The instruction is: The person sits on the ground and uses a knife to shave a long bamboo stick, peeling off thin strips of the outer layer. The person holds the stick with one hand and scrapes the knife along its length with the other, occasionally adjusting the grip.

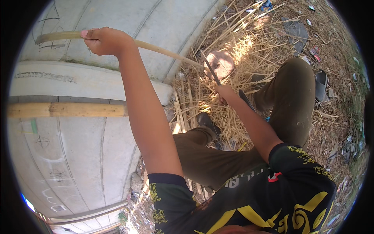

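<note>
In the head view, your left hand (109,41) is wrapped around a long, pale bamboo strip (167,52) near its far end, out by the wall panels (163,19). The strip slants from there down to the right, its other end over or beside a round wooden block (226,63). Your right hand (226,94) is clenched on a knife (211,69), its blade pointing up and crossing near that end; at this size you can't be sure whether edge and strip actually touch.

To work the strip well, you'd do best to brace its near end firmly on the block, lay the blade at a low angle and make short, even strokes. Aim the edge clear of your knee (296,78), and leave your left hand well apart from it.

As for containers, only a crumpled red packet (314,54) on the littered ground looks like one; you can't tell what, if anything, is inside.
</note>
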The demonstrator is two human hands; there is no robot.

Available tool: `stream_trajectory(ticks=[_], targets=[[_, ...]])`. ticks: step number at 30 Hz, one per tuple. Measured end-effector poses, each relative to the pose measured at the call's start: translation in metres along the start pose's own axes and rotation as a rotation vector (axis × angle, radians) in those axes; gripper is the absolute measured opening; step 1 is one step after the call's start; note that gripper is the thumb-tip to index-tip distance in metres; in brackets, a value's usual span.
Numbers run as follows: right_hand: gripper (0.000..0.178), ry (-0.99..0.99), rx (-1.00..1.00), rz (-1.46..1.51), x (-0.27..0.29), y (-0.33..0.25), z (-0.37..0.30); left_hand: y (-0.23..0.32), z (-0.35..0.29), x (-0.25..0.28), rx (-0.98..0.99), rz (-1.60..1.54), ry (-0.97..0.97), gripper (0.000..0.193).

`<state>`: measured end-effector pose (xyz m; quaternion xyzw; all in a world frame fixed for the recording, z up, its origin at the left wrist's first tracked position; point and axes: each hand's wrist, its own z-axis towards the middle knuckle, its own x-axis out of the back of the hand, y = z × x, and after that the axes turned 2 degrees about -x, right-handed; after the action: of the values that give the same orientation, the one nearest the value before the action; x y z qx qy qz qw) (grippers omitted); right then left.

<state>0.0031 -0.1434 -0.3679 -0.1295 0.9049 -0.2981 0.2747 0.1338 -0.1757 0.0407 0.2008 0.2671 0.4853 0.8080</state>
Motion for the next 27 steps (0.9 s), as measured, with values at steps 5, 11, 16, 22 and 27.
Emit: stream_trajectory(ticks=[5, 11, 16, 22, 27], targets=[[0.020, 0.132, 0.062, -0.269, 0.002, -0.016, -0.013, 0.003, -0.003, -0.006, 0.067, -0.076, -0.156, 0.048], [0.029, 0.223, 0.698, -0.091, -0.017, -0.024, -0.019, 0.000, -0.001, 0.006, 0.060, -0.144, -0.191, 0.052], [0.034, 0.176, 0.028, -0.471, 0.001, 0.004, -0.006, 0.014, -0.005, 0.018, 0.122, -0.180, -0.194, 0.055], [0.032, 0.206, 0.561, -0.434, -0.029, -0.051, -0.060, 0.015, -0.010, 0.034, 0.062, -0.127, -0.139, 0.055], [0.041, 0.176, 0.713, -0.221, -0.017, 0.005, -0.016, 0.020, -0.016, 0.019, 0.029, -0.125, -0.162, 0.054]])
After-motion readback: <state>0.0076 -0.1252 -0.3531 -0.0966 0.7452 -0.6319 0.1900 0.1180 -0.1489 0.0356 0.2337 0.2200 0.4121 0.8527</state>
